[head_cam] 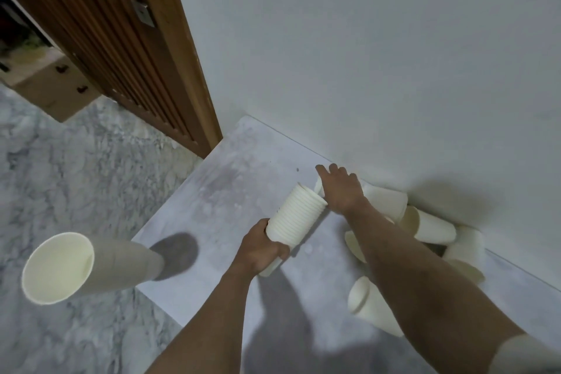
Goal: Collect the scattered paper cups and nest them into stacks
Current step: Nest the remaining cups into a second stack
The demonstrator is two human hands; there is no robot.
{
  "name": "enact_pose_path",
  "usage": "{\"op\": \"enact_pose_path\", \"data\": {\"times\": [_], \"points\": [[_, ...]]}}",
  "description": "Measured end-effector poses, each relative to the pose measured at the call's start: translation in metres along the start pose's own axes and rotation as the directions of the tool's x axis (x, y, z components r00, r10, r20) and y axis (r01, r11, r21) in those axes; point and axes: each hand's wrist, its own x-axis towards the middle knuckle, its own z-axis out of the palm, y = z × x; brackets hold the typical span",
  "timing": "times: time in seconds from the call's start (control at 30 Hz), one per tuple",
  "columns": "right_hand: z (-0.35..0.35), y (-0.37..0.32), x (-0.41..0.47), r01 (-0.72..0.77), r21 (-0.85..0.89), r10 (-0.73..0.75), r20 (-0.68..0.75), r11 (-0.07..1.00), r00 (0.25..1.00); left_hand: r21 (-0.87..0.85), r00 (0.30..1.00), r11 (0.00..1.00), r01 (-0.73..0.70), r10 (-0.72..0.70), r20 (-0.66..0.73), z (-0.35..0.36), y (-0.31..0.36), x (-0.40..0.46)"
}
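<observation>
Two hands are shown above a grey counter [218,191]. A tilted stack of nested cups [296,217] is gripped near its base by the curled fingers of the left hand [261,249]. The right hand [341,188] reaches over a single cup [318,185]; its finger posture cannot be told. Loose cups [431,226] lie against the wall [364,55]; another stack [91,266] stands at the counter's left edge.
</observation>
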Motion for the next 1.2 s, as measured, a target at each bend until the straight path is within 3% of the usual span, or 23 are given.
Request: {"op": "enact_pose_path", "data": {"times": [0.07,0.13,0.2,0.3,0.37,0.43,0.47,0.57,0.67,0.73,0.8,0.87,0.93,1.0,1.13,1.2], "points": [[-0.002,0.000,-0.002,-0.030,0.118,0.034,-0.031,0.993,0.999,-0.016,1.000,1.000,0.007,-0.007,-0.001,0.000,-0.001,0.001],[-0.015,0.002,-0.007,-0.121,0.377,0.161,-0.075,0.918,0.984,-0.028,1.000,1.000,0.015,-0.015,-0.007,-0.002,-0.002,-0.002],[-0.035,0.008,-0.010,-0.165,0.638,0.286,-0.091,0.752,0.954,-0.024,1.000,0.999,0.023,-0.023,-0.003,-0.003,-0.001,-0.005],[-0.069,0.018,-0.019,-0.090,0.903,0.336,-0.062,0.420,0.940,0.016,1.000,1.000,0.020,-0.020,0.017,-0.001,0.000,-0.013],[-0.087,0.021,-0.033,-0.049,0.985,0.310,-0.005,0.167,0.951,0.031,0.999,0.999,0.009,-0.010,0.031,0.003,-0.001,-0.019],[-0.095,0.018,-0.054,-0.104,0.993,0.243,0.087,0.056,0.966,0.031,0.999,1.000,-0.002,0.000,0.041,0.008,0.000,-0.025],[-0.093,0.015,-0.064,-0.168,0.982,0.193,0.149,0.087,0.970,0.029,0.999,1.000,-0.008,0.007,0.044,0.010,0.000,-0.027],[-0.078,0.001,-0.094,-0.325,0.894,-0.004,0.343,0.308,0.939,0.029,0.998,0.999,-0.041,0.040,0.041,0.017,0.002,-0.032],[-0.068,-0.005,-0.127,-0.339,0.908,-0.104,0.373,0.247,0.922,0.049,0.996,0.997,-0.067,0.064,0.064,0.021,-0.002,-0.041],[-0.066,0.000,-0.152,-0.310,0.932,-0.002,0.316,0.188,0.949,0.060,0.994,0.995,-0.082,0.077,0.083,0.024,-0.010,-0.048],[-0.056,0.009,-0.183,-0.251,0.946,0.201,0.210,0.207,0.957,0.075,0.990,0.992,-0.102,0.094,0.103,0.028,-0.020,-0.056],[-0.037,0.020,-0.220,-0.185,0.906,0.313,0.061,0.382,0.948,0.099,0.987,0.989,-0.113,0.100,0.124,0.033,-0.031,-0.066],[-0.013,0.027,-0.266,-0.178,0.699,0.240,0.010,0.693,0.971,0.131,0.983,0.983,-0.127,0.107,0.149,0.038,-0.043,-0.079],[0.013,0.022,-0.307,-0.137,0.464,0.114,0.077,0.875,0.990,0.159,0.981,0.978,-0.133,0.108,0.159,0.040,-0.056,-0.091],[0.076,-0.007,-0.364,0.117,0.173,-0.149,0.185,0.978,0.971,0.189,0.982,0.975,-0.116,0.084,0.166,0.045,-0.082,-0.114],[0.100,-0.026,-0.375,0.189,0.052,-0.195,0.144,0.981,0.970,0.206,0.985,0.973,-0.105,0.073,0.158,0.046,-0.093,-0.122]]}}
